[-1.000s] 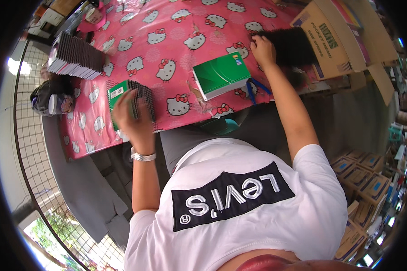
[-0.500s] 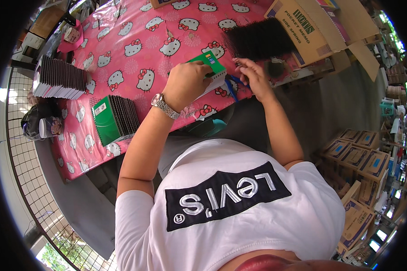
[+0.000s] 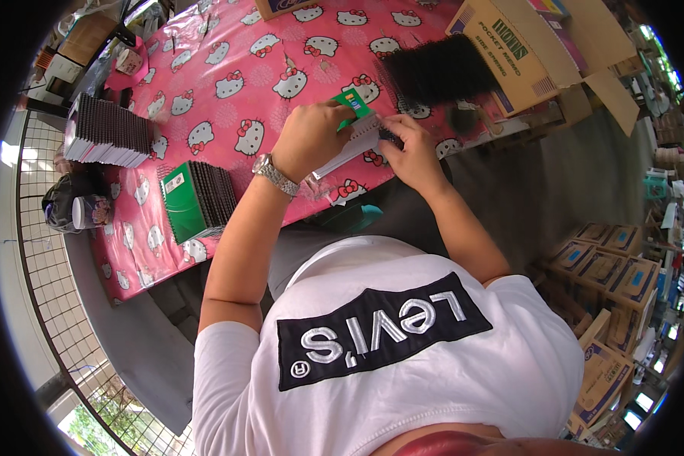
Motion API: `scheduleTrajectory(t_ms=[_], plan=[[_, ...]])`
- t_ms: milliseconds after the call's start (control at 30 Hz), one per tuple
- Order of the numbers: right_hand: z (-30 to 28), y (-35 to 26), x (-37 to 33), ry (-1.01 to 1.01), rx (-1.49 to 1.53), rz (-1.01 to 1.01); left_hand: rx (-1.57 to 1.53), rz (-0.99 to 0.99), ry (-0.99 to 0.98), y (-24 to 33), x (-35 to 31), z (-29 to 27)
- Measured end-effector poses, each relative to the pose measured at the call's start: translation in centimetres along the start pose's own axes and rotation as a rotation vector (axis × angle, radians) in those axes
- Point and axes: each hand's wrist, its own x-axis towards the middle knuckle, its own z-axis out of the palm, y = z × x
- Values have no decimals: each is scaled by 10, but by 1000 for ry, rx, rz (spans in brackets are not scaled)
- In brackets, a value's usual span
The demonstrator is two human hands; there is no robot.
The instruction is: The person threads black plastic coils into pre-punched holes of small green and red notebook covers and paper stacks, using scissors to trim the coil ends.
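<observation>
My left hand point(image 3: 317, 139) grips a green-covered pocket notebook point(image 3: 355, 102) near the table's front edge, fingers over the cover. White pages with a row of holes along one edge show between my hands. My right hand point(image 3: 415, 152) is closed at that holed edge, thumb and fingers pinched together. Something small and dark shows under its fingers; I cannot make out its kind. Beyond my right hand lies a pile of black spiral binding coils point(image 3: 442, 70).
A pink patterned cloth point(image 3: 228, 53) covers the table. At left stand a stack of spiral notebooks point(image 3: 108, 131) and a green-covered stack point(image 3: 186, 204). An open cardboard box point(image 3: 513, 57) sits beyond the coils. Several cartons point(image 3: 604, 262) are piled at right.
My right hand has moved in against the notebook's holed edge and its fingers have closed. The blue-handled thing by it no longer shows. My left hand keeps its grip on the notebook.
</observation>
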Motion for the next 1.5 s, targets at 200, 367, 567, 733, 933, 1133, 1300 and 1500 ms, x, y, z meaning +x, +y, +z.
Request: scheduleTrajectory(t_ms=[200,367,567,733,933,1133,1300,1500], plan=[[-1,-2,9,73,-160,-140,45,-71,38,4,-7,7],[-7,-19,19,-18,-246,-64,52,-110,-21,11,-8,4],[-3,-26,16,-50,-326,6,-4,-113,53,4,-11,8],[-6,-26,31,-37,-247,-19,28,-132,41,6,-5,0],[1,-16,27,-10,-126,-35,26,-112,77,5,-8,2],[-18,-15,38,34,987,747,3,13,123,12,-7,3],[-31,8,36,-240,1455,733,129,-3,198,24,-2,11],[-27,-6,24,-176,1047,587,157,-149,-27,13,6,-29]])
